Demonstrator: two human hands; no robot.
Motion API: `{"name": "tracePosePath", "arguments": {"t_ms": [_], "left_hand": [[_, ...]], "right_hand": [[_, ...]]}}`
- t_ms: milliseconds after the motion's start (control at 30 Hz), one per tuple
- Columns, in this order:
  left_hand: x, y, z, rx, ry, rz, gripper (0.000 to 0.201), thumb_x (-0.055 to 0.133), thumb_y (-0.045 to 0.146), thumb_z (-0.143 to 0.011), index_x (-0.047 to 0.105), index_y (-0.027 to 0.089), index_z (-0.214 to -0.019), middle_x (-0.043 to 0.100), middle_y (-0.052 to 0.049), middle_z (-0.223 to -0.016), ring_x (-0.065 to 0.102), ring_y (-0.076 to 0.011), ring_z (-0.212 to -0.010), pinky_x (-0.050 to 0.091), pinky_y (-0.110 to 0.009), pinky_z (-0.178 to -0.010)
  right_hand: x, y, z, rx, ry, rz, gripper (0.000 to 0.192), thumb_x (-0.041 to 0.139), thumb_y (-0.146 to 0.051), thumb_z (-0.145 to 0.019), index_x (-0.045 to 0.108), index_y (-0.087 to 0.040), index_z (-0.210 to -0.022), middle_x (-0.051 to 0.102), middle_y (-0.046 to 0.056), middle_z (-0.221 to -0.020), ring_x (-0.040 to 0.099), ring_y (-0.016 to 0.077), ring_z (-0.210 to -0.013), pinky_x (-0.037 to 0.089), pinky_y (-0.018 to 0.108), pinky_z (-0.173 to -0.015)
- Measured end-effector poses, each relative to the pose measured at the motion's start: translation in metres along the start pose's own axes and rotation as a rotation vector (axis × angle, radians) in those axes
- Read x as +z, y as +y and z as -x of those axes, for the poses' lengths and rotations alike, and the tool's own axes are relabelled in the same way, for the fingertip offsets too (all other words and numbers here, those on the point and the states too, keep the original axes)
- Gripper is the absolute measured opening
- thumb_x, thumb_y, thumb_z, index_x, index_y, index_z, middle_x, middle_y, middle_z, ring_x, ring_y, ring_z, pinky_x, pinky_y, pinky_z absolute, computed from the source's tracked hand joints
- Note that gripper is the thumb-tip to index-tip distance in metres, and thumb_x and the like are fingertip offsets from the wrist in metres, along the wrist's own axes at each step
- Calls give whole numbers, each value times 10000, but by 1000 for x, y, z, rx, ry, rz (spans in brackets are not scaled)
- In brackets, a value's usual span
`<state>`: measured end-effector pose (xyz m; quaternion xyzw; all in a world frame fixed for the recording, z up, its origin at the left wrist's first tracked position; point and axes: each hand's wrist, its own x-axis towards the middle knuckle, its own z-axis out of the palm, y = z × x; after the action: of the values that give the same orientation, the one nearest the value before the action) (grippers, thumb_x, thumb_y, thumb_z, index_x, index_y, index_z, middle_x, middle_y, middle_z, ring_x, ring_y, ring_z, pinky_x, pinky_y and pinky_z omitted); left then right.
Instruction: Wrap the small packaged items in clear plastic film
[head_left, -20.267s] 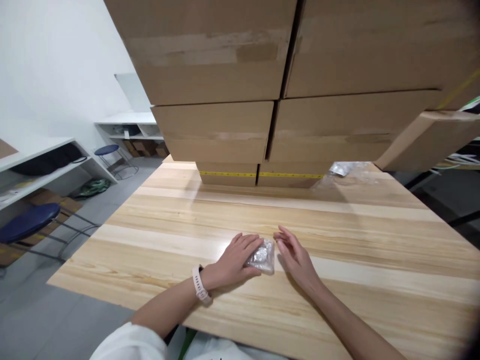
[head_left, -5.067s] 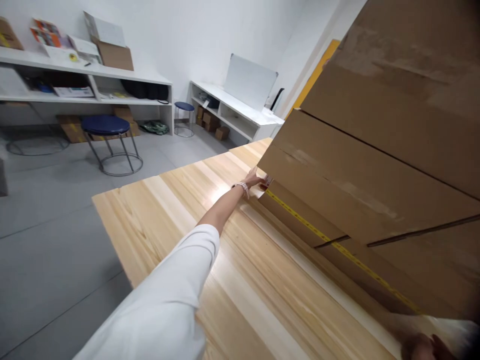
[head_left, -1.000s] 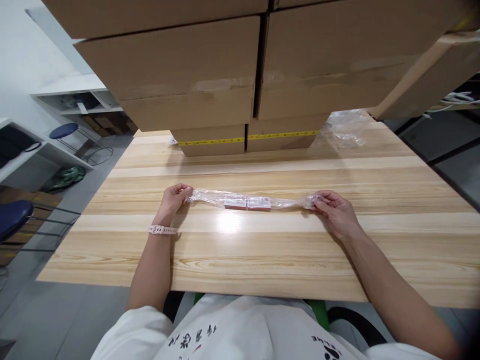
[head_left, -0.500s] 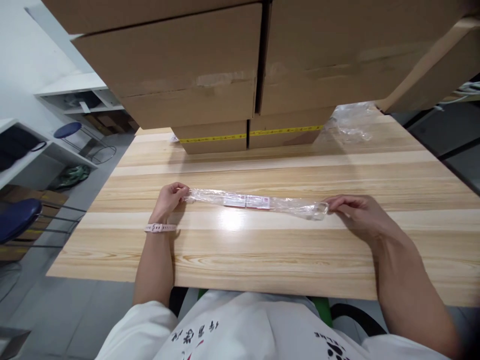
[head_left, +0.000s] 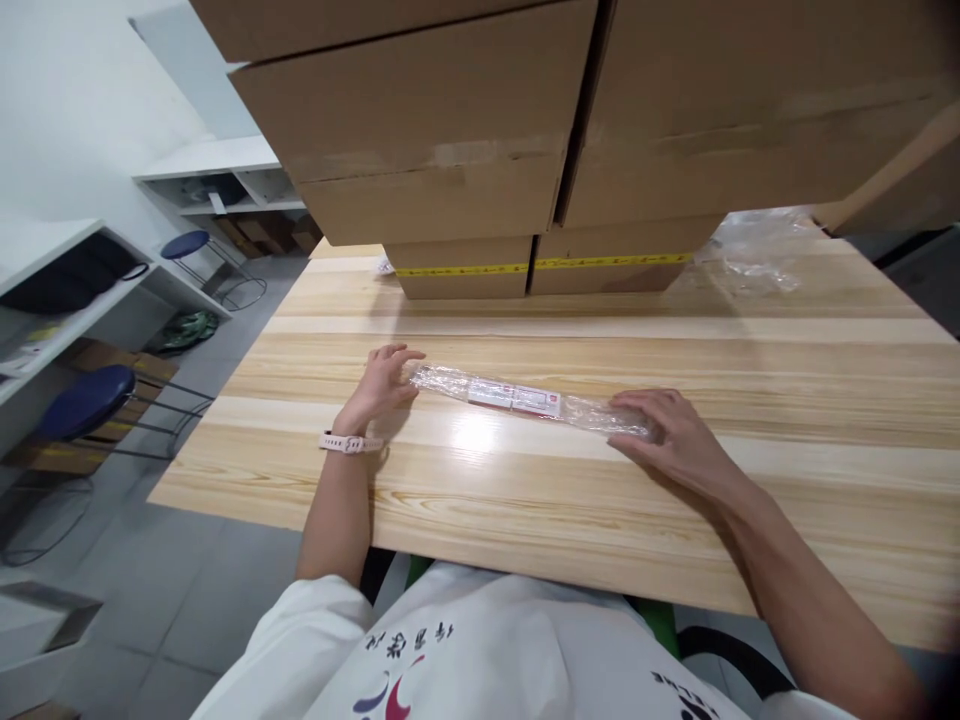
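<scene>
A long strip of crinkled clear plastic wrap point(head_left: 589, 413) lies across the table in front of me. Inside its middle are two small white boxes point(head_left: 514, 397) with red edges, end to end. My left hand point(head_left: 386, 380), with a pink band on the wrist, is at the strip's left end, thumb and fingers spread around it. Around the right end is my right hand point(head_left: 664, 435), its thumb on the near side and its fingers on the far side, apart from each other. That end is partly hidden by the hand.
Large cardboard boxes point(head_left: 420, 170) are stacked at the back of the wooden table point(head_left: 525, 520). Loose clear plastic point(head_left: 757, 265) lies at the back right. To the left stand blue stools point(head_left: 90, 400) and white shelves point(head_left: 217, 155).
Both hands have gone from pinching the strip's ends to spread fingers around them. The right hand has moved inward over its end. The camera view has shifted left.
</scene>
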<state>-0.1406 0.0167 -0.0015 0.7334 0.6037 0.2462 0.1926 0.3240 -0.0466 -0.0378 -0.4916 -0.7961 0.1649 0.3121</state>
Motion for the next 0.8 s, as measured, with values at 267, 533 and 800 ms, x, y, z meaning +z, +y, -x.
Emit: {"name": "tracePosePath", "arguments": {"t_ms": [267,533,800], "left_hand": [[-1,16,5,-251,-113,433,261,756,434,-745,697,181,-764,678,-44,-705,607,-191,-659,459,-286,-618],[0,23,1,-385,-222,565,403,745,404,-661,450,204,-473,358,50,-419,280,-75,-414,197,-239,-458],[11,24,0,-482,44,459,287,769,401,-684,564,200,-677,555,17,-548,442,-106,-454,294,-229,-452]], "right_hand": [[-10,-9,4,207,-57,-189,321,572,-523,-949,731,-247,-902,730,61,-889,649,239,-826,498,375,-739],[-30,-5,5,682,-169,-551,513,741,-700,-751,734,-190,-799,581,16,-617,440,114,-514,291,257,-458],[-18,26,1,493,220,14,319,736,-514,-796,762,-244,-963,738,66,-863,627,234,-713,480,370,-654]]}}
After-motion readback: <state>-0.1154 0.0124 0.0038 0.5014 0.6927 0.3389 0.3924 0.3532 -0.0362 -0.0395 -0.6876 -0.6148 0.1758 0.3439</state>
